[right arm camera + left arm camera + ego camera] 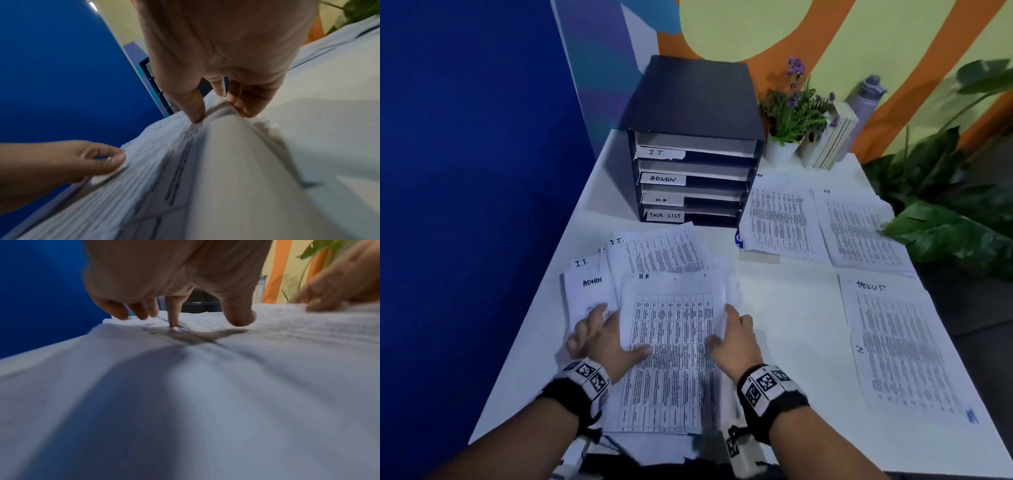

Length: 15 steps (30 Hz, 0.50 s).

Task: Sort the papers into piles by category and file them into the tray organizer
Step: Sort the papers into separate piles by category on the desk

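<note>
A fanned stack of printed sheets lies at the table's front. An H.R. sheet (671, 342) is on top, with I.T. sheets (664, 253) and an ADMIN sheet (589, 294) sticking out behind and to the left. My left hand (616, 339) pinches the H.R. sheet's left edge, thumb on top (115, 159). My right hand (722, 329) pinches its right edge, which curls up between thumb and fingers (216, 112). The black tray organizer (688, 92) stands at the back with slots labelled I.T., ADMIN, H.R. and TASK LIST. To the right lie three piles: ADMIN (780, 219), H.R. (859, 229) and TASK LIST (900, 349).
A small pot of purple flowers (791, 113), some upright books (832, 140) and a grey bottle (866, 96) stand right of the organizer. Large green leaves (945, 233) overhang the table's right edge and the H.R. pile. A blue wall (465, 205) runs along the left.
</note>
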Tool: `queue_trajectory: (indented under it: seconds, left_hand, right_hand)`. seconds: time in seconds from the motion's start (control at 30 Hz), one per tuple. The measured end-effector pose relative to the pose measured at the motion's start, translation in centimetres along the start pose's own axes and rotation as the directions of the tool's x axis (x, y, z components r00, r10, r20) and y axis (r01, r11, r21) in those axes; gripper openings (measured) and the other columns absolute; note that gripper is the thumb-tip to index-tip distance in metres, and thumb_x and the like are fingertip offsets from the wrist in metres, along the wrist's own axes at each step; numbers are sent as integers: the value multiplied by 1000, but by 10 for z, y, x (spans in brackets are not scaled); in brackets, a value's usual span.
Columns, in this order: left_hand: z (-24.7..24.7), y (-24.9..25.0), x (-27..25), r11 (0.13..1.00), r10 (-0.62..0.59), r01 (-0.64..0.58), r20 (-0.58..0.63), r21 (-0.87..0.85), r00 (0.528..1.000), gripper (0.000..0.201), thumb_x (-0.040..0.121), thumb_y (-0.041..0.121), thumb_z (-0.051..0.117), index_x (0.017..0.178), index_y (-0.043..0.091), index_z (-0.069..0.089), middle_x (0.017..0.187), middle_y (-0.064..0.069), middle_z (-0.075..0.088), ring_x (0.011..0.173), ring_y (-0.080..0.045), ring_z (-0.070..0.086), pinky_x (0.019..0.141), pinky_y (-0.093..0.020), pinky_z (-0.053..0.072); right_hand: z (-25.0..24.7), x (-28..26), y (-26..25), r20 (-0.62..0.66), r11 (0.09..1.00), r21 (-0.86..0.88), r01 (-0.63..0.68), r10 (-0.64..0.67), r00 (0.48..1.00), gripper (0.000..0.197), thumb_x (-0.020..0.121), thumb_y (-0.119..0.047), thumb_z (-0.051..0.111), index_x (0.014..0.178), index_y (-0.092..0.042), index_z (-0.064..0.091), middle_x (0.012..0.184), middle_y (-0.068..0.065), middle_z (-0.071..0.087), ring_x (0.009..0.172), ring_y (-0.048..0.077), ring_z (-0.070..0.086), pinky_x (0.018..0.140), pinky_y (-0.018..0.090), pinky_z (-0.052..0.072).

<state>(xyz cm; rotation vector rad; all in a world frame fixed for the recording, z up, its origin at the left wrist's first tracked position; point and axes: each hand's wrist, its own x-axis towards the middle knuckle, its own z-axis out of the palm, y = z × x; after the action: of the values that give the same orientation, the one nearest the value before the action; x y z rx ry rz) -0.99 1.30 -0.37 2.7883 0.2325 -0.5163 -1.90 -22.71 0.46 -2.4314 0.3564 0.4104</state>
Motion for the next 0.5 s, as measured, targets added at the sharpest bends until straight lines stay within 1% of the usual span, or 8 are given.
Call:
queue_trajectory:
  seconds: [0.1,0.2,0.27,0.33,0.4,0.43,0.47,0.5]
  left_hand:
    - [1,6,15,958,0,-10,-34,-287,999,60,82,52,64,128,15,57,139,-16,43,124,-31,45,109,-39,35]
    - [-7,13,36,888,-139,131,15,-440,990,53,89,36,60,131,4,52,135,-17,54,115,-35,56,97,-38,46]
    - [-9,13,55,798,-245,263,106,-543,964,61,89,38,58,141,9,42,138,-12,53,115,-34,57,98,-38,47]
    - [-12,16,67,736,-276,328,180,-593,944,64,86,46,54,139,13,43,132,-14,57,111,-35,60,99,-44,48]
    - [-16,21,73,750,-241,313,200,-582,950,41,91,43,50,115,10,59,107,-17,66,95,-33,63,92,-40,50]
    - [-17,23,75,775,-230,296,187,-559,955,32,94,39,49,101,11,61,98,-16,65,89,-31,62,88,-36,48]
    - [-18,25,77,801,-240,295,171,-522,955,31,94,40,49,96,12,61,96,-16,64,87,-31,61,87,-35,48]
    - [-19,26,78,821,-252,293,149,-490,956,34,91,44,50,98,14,64,102,-17,63,89,-31,62,88,-34,49]
  right_hand:
    - [5,-8,8,41,992,123,-22,17,999,71,93,-16,55,153,-16,17,149,10,35,135,29,40,110,32,32]
    - [2,-9,18,23,973,222,-63,59,998,60,91,-10,55,147,-14,31,137,10,52,125,27,51,102,27,37]
    - [1,-8,21,18,972,216,-87,85,996,53,90,-10,56,141,-14,40,132,10,56,122,28,54,101,29,42]
    - [0,-7,22,49,974,201,-101,92,994,52,91,-13,57,141,-13,43,138,10,53,128,27,49,108,36,40]
    - [-2,-6,24,73,979,177,-106,95,993,51,93,-15,56,142,-11,43,141,7,49,132,25,45,112,36,36]
    - [-4,-5,25,83,982,158,-101,88,993,48,93,-14,55,140,-10,45,138,7,51,130,26,47,110,33,37]
    - [-4,-3,27,79,986,142,-91,80,994,44,94,-14,54,137,-10,48,133,9,53,125,27,50,104,29,40]
    - [-7,-2,29,60,987,135,-91,83,995,41,94,-14,52,135,-10,50,127,11,54,120,27,52,97,23,41]
